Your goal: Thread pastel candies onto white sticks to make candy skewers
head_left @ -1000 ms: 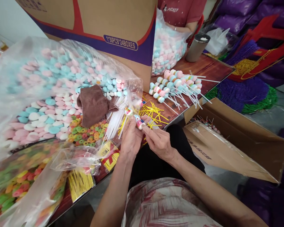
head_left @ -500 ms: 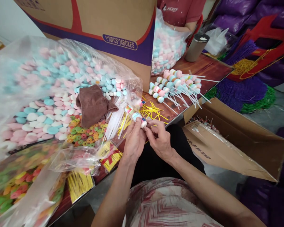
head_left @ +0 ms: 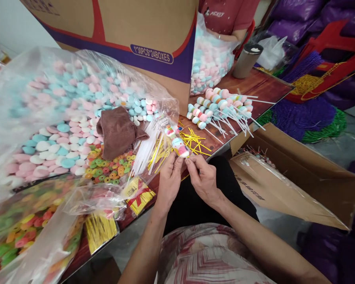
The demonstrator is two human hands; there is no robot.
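– Logging progress: what do we count as done?

– We see candy sticks point(head_left: 214, 103) already threaded, piled toward the table's point(head_left: 262, 85) right corner, stick ends reaching its front edge; they look unwrapped. One wrapped candy stick point(head_left: 179, 144) is in hand, at the front edge, wrapper on. We judge its near end is the part being worked.

– Fingers?

– Left hand point(head_left: 170, 173) closed in a pinch on that near end; right hand point(head_left: 205, 177) pinching just beside it, fingertips almost meeting. We can't tell if a tie sits between them.

– What's left?

– Plenty, we'd say: that end to finish, then the unwrapped pile. White sticks point(head_left: 142, 148) and gold ties point(head_left: 197, 139) lie loose by the front edge; marshmallows point(head_left: 51, 146) and gummy rings point(head_left: 111, 167), toward the left end, are unthreaded.

– Versus half a second ago?

– Left fingers are now off the pack's body and down at its end, so we see more of it. Pile: no change we can spot.
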